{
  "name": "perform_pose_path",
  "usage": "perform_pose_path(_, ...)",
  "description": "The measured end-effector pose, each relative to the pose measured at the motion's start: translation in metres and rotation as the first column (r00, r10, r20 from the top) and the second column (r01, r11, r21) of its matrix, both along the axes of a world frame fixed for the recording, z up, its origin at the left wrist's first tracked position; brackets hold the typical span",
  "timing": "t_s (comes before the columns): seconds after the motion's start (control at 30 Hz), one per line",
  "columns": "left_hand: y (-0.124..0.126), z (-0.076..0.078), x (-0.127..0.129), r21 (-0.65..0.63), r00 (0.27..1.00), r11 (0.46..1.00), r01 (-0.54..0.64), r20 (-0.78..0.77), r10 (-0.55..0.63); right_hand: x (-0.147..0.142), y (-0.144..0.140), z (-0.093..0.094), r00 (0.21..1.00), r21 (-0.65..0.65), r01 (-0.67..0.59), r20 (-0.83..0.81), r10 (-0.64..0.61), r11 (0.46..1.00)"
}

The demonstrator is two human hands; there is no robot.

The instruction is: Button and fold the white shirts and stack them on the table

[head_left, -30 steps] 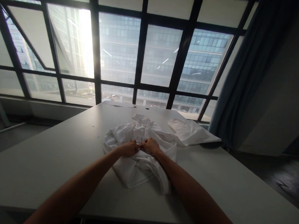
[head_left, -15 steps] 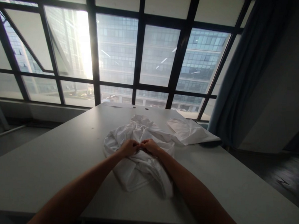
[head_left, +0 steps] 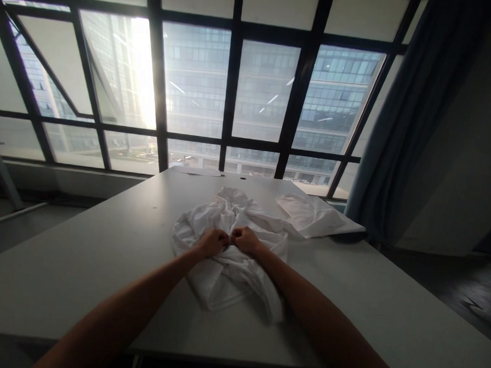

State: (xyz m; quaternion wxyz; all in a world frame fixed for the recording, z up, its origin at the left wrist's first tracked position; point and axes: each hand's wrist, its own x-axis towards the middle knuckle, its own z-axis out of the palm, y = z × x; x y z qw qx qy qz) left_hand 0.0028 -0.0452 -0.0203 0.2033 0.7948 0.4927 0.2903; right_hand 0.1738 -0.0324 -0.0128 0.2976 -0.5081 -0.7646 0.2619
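A rumpled white shirt [head_left: 202, 217] lies in a heap on the table in front of me, its bunched collar end pointing toward the window. My left hand [head_left: 213, 242] is closed in a pinch on the cloth at the middle of the shirt front. Close beside it, my right hand [head_left: 245, 240] pinches the same part from the other side, with the fingertips of both hands nearly touching. Whether a button lies between the fingers is too small to make out. Loose folds of the shirt spread below my wrists.
The white table [head_left: 119, 243] reaches to the large window. White cloth [head_left: 316, 215] lies at its right edge, partly over a dark item [head_left: 352, 237]. Flat papers [head_left: 197, 171] lie at the far end. A blue curtain [head_left: 390, 158] hangs on the right.
My fingertips have drawn slightly apart over the shirt front, the right hand shifting a little. The view has moved slightly; the shirt lies almost as before.
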Motion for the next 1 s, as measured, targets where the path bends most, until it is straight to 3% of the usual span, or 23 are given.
perform_pose_path(0.1, 0.0, 0.0, 0.0, 0.007, 1.0, 1.0, -0.007, -0.019, 0.007, 0.0, -0.005, 0.005, 0.99, 0.093, -0.007, 0.14, -0.006, 0.996)
perform_pose_path(0.3, 0.003, -0.004, 0.001, 0.023, 0.997, 0.998, -0.053, -0.054, 0.054, -0.002, -0.017, 0.018, 0.938, 0.137, 0.017, 0.34, -0.063, 0.99)
perform_pose_path(0.5, 0.002, -0.005, 0.002, 0.044, 0.998, 0.999, -0.025, -0.056, 0.027, -0.011, -0.021, 0.013, 0.869, 0.223, 0.116, 0.448, -0.208, 0.968)
perform_pose_path(0.63, 0.003, -0.001, 0.006, 0.055, 0.997, 0.998, -0.044, -0.068, 0.048, -0.013, -0.022, 0.013, 0.843, 0.24, 0.136, 0.482, -0.24, 0.961)
perform_pose_path(0.77, 0.014, 0.006, -0.003, 0.052, 0.98, 0.98, -0.192, -0.047, 0.195, 0.011, -0.016, 0.023, 0.826, 0.22, 0.327, 0.405, -0.391, 0.919)
perform_pose_path(0.87, 0.024, 0.014, -0.023, 0.067, 0.937, 0.937, -0.343, -0.044, 0.347, 0.04, -0.007, 0.027, 0.775, 0.123, 0.497, 0.382, -0.503, 0.859)
perform_pose_path(1.0, 0.029, 0.026, -0.048, 0.069, 0.87, 0.874, -0.481, -0.09, 0.485, 0.06, -0.002, 0.027, 0.733, 0.085, 0.58, 0.38, -0.565, 0.81)
